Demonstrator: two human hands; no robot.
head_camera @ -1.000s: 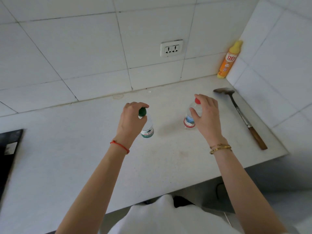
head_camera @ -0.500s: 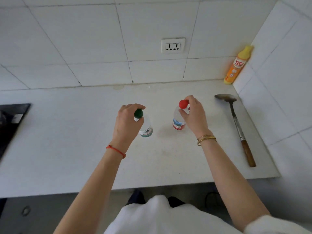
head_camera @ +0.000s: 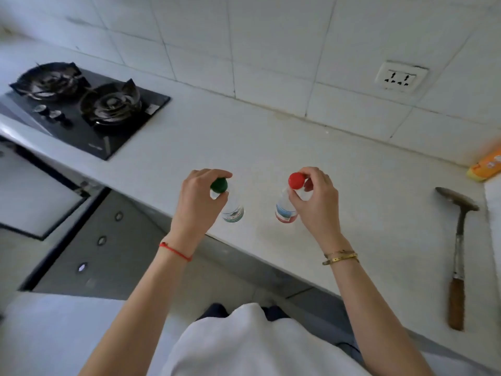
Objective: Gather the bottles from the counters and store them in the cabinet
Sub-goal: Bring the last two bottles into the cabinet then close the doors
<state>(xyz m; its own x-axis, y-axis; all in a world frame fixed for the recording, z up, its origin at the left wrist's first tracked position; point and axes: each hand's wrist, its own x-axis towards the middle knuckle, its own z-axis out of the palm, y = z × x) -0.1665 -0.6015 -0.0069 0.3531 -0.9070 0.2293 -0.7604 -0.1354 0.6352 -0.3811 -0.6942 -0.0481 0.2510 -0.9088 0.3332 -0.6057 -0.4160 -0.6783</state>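
The 2 small clear plastic water bottles look light, smooth and easily squeezed, so necks are the sensible hold. The left hand pinches the green-capped bottle at 9 o'clock; the right hand pinches the red-capped bottle at 3 o'clock. Both hang above the counter edge, long axes near vertical, caps up.

White tiled wall at far side, double socket far right. White desk runs across; black two-burner gas hob inset far left. Grey floor below, cabinet door at left. Soft even light.
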